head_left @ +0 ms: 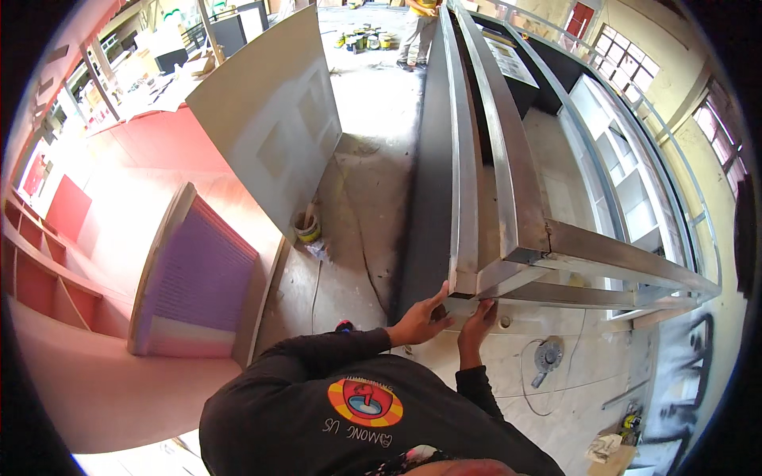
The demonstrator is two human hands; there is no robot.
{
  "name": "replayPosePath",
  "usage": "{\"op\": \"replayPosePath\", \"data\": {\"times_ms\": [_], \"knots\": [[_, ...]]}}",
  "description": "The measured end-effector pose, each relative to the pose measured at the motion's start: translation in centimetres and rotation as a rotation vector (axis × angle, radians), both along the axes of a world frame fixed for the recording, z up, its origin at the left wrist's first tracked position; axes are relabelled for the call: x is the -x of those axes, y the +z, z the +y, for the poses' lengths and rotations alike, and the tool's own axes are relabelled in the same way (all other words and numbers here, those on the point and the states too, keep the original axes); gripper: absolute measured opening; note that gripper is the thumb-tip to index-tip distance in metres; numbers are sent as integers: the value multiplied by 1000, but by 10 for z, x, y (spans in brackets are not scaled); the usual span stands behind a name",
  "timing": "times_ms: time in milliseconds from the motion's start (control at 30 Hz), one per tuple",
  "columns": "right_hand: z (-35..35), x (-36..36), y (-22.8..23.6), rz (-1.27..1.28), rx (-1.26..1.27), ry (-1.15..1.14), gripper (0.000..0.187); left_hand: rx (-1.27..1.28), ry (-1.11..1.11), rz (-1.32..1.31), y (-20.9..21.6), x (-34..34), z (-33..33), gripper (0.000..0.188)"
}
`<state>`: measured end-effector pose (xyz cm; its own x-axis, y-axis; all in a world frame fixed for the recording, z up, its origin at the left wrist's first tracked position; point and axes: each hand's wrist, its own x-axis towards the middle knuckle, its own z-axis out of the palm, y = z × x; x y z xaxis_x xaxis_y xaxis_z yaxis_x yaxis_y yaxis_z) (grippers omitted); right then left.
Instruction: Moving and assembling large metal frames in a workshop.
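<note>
Both hands [421, 322] touch mtl frame [520, 198] @ nr corner.

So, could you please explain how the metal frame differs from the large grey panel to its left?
The metal frame is open, made of bars with gaps between them, while the grey panel is a solid sheet. The frame looks shiny; the panel is dull, with whitish patches. The left hand and right hand are at the frame's near end, but neither touches the panel. Both are large.
</note>
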<state>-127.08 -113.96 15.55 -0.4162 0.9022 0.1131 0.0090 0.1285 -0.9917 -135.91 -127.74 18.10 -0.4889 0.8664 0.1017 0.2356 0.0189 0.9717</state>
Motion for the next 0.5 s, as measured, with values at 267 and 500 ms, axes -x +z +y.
{"op": "replayPosePath", "data": {"times_ms": [267, 500], "knots": [[0, -1, 6, -111, -26, -28, 64, 19, 11, 55, -1, 0, 0, 89], [4, -1, -8, -85, -126, -67, 63, -54, 20, 82, -7, 3, 4, 88]]}}
